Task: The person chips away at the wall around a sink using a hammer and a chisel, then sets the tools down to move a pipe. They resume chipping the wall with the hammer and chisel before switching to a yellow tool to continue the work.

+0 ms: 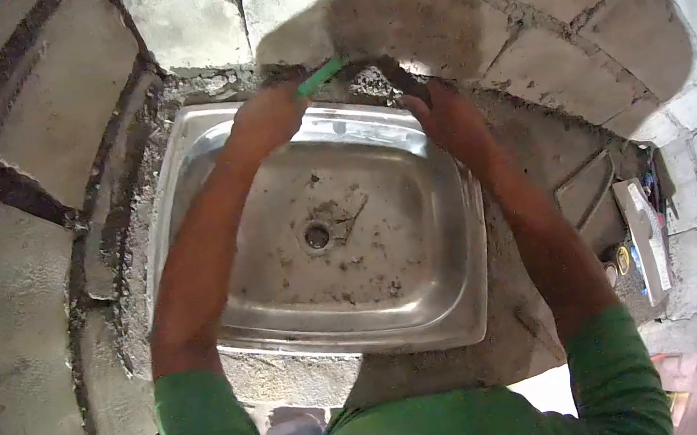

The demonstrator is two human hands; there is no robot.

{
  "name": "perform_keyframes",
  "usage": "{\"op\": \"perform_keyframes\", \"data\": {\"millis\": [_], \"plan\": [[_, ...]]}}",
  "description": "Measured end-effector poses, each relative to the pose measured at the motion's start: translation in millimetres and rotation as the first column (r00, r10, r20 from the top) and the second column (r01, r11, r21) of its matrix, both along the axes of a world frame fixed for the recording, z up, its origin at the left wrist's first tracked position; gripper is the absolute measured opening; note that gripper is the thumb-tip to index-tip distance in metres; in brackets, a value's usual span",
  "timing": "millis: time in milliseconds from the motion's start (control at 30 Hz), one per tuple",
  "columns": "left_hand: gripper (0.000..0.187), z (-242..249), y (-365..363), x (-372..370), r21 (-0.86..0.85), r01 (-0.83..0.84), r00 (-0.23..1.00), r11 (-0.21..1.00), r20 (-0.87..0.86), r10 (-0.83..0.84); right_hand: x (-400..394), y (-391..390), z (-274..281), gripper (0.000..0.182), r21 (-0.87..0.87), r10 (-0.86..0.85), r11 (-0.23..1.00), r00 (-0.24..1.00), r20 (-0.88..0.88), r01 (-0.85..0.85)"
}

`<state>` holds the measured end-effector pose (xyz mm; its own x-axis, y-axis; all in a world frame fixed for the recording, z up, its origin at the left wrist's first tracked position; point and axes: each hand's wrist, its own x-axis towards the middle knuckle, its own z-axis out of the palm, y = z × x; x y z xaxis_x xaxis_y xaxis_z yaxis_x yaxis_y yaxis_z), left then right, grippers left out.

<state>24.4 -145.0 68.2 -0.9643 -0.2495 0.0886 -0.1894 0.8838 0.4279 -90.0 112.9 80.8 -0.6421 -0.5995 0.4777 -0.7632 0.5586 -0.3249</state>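
Observation:
My left hand [271,119] is closed around a tool with a green handle [323,75], over the back rim of a stainless steel sink [434,281]. What kind of tool it is does not show. At the sink's back right corner, my right hand [451,123] has its fingers curled at a dark piece [400,78], whose kind I cannot make out. Grey debris lies in the gap between sink and wall. Crumbs of mortar and dirt are scattered in the bowl around the drain hole [316,236].
A block wall [563,58] curves behind the sink, with my shadow on it. More blocks [21,340] stand at the left. On the ledge at the right lie a flat trowel-like plate [645,244], a bent rod [584,176] and small items. A bucket [293,434] stands below the front edge.

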Motion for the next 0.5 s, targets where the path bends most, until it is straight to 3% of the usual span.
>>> {"op": "perform_keyframes", "data": {"millis": [33, 67, 100, 167, 200, 233, 300, 367, 500], "plan": [[0.032, -1.6, -0.3, -4.7, 0.014, -0.013, 1.000, 1.000, 0.013, 0.012, -5.4, -2.3, 3.1, 0.036, 0.170, -0.101, 0.983, 0.973, 0.209, 0.065], [0.036, -16.9, -5.8, -9.9, 0.009, -0.039, 0.999, 0.999, 0.019, 0.039, 7.0, -6.9, 29.4, 0.048, 0.183, -0.067, 0.983, 0.962, 0.265, 0.018], [0.036, -44.0, -1.4, -8.1, 0.020, -0.034, 0.999, 0.999, 0.031, 0.033, 17.0, -0.8, 29.5, 0.048, 0.195, -0.075, 0.981, 0.959, 0.275, 0.020], [0.043, -83.3, 3.4, -10.2, 0.139, -0.062, 0.978, 0.988, -0.189, 0.088, 24.9, 4.0, 34.0, 0.045, 0.058, 0.002, 0.998, 0.991, 0.135, -0.010], [0.045, -92.8, 11.5, -13.9, 0.363, -0.097, 0.976, 0.927, -0.146, 0.160, 30.5, 5.2, 42.3, 0.045, 0.050, 0.009, 0.999, 0.991, 0.131, -0.015], [0.047, -105.6, 31.9, -18.7, 0.568, -0.132, 0.974, 0.812, -0.077, 0.213, 40.6, 11.4, 49.9, 0.043, -0.027, 0.016, 1.000, 0.972, 0.236, -0.011], [0.044, -146.9, 88.2, -48.0, 0.540, -0.207, 0.887, 0.816, -0.249, 0.390, 52.9, 20.4, 53.9, 0.041, -0.110, 0.031, 0.994, 0.939, 0.342, 0.007], [0.037, -88.7, 150.4, -49.2, 0.953, -0.054, 0.775, 0.298, -0.148, 0.614, 57.3, 23.5, 56.4, 0.035, -0.271, 0.118, 0.962, 0.955, 0.272, -0.042], [0.034, -106.2, 150.4, -60.7, 0.916, -0.161, 0.716, 0.367, -0.148, 0.682, 47.0, 47.7, 44.2, 0.036, -0.089, 0.079, 0.995, 0.939, 0.334, -0.052]]}}
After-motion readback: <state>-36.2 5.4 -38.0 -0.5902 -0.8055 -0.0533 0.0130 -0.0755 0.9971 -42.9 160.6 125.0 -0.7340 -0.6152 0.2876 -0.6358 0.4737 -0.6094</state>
